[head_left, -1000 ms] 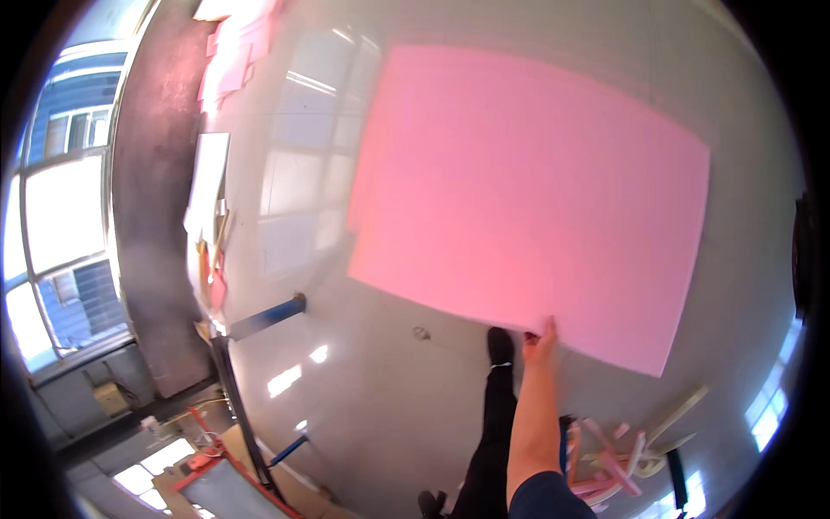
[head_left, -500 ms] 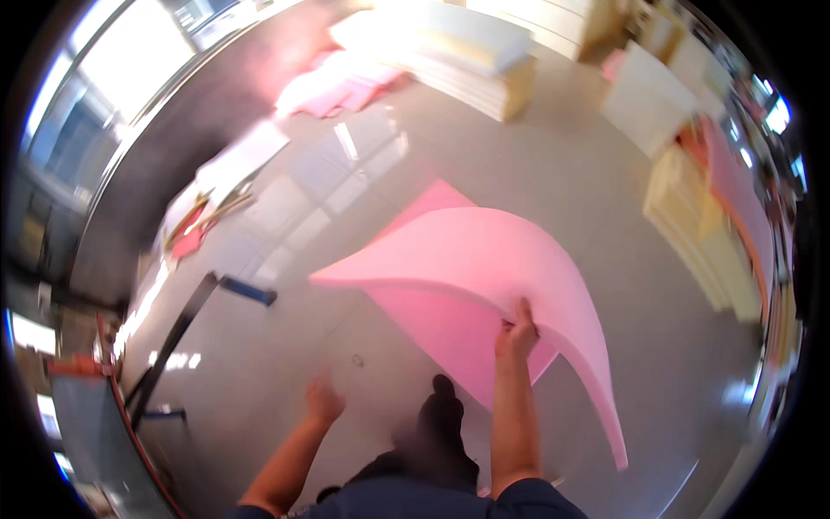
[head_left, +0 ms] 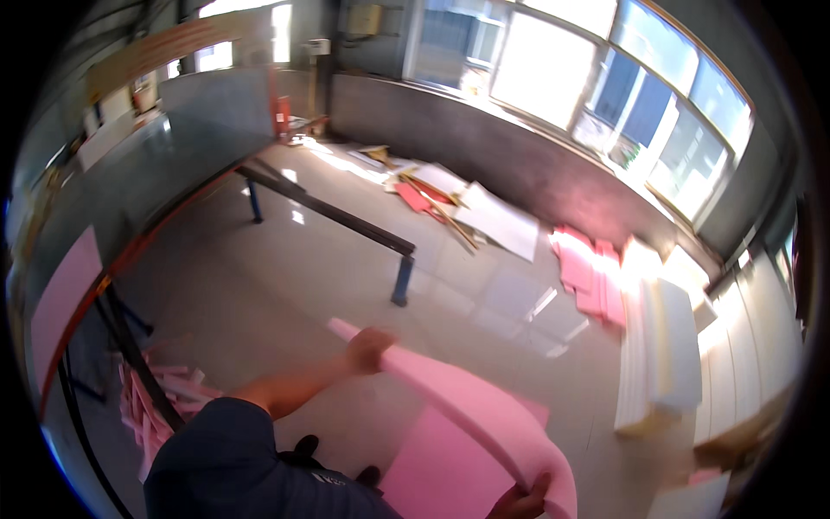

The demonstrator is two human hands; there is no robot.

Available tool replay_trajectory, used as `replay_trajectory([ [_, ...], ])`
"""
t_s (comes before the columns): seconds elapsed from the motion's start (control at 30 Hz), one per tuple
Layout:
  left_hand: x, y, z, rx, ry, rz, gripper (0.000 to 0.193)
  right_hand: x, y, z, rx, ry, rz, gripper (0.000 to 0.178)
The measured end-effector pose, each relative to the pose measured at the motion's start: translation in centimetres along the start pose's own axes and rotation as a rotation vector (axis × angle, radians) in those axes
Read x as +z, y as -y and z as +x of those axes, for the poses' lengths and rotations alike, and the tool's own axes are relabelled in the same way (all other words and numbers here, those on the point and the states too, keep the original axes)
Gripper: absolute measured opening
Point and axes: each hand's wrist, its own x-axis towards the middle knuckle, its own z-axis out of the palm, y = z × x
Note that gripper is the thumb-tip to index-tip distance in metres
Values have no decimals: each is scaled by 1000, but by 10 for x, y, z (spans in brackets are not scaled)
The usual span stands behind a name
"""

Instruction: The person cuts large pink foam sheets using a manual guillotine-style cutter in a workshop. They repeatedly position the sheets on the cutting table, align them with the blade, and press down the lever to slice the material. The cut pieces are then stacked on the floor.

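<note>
A bendy pink foam sheet is held up in front of me, curving down to the right. My left hand is closed around its edge close to the left corner, slightly blurred. Farther along the same edge, near the bottom of the view, my right hand grips it too. Under the held sheet a flat pink sheet lies on the floor, partly covered by it and by my body.
A dark metal frame on blue legs stands ahead, beside a grey-topped table. Pink offcuts lie at left. Loose boards and pink pieces lie by the wall. Stacked white panels stand at right.
My view has swung left toward the table and windows. My left hand, free before, has taken hold of the foam sheet's edge. The right hand still grips it.
</note>
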Motion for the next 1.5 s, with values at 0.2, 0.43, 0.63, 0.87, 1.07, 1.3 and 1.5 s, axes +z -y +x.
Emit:
replay_trajectory([
  [0.2, -80, 102, -159, -359, -214, 130, 27, 56, -82, 0, -426, 499, -923, 36],
  [0.43, -225, 147, -349, -797, -241, 393, 51, 254, -106, -58, -1010, 1025, -729, 43],
  [0.63, -317, 226, -443, -930, -341, 467, 66, 428, -130, -159, -1229, 1230, -455, 43],
  [0.87, -463, 293, -466, -1046, -240, 370, 62, 599, -170, -219, 458, 1388, -178, 50],
  [1.07, -561, 342, -435, -1203, -332, 409, 66, 748, -185, -299, 372, 1421, -125, 46],
  [1.3, -664, 416, -416, -1315, -393, 809, 72, 945, -231, -398, 340, 1598, -321, 41],
  [1.5, -755, 486, -400, -1514, -470, 873, 73, 1132, -268, -529, 293, 1985, -43, 45],
])
